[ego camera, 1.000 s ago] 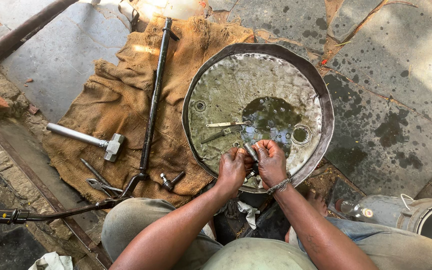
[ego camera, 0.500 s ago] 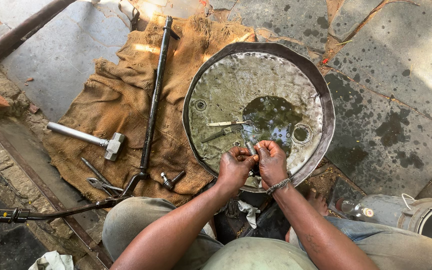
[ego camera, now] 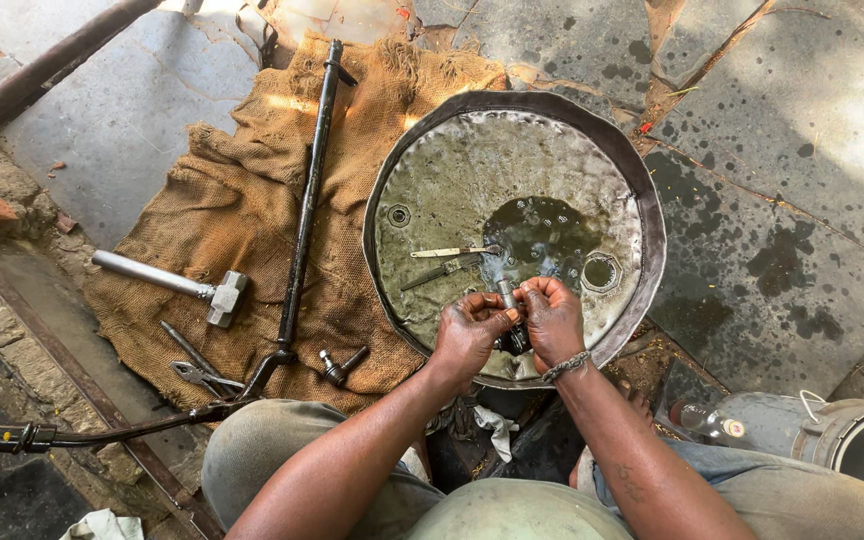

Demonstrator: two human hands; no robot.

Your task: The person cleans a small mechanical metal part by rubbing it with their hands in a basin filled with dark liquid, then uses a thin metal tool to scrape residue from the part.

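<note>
My left hand and my right hand meet over the near edge of a round, dented metal pan. Together they pinch a small grey metal cylinder part, which stands upright between the fingertips. A dark pool of oily liquid lies in the pan just beyond my hands. Two thin metal tools rest in the pan to the left of the pool. A beaded band circles my right wrist.
A burlap sack on the stone floor carries a long black rod, a hammer, pliers and a small bolt piece. A plastic bottle and a grey canister lie at the right. My knees fill the bottom edge.
Both hands have shifted slightly up and right over the pan while turning the small metal part; it now stands more upright between the fingertips.
</note>
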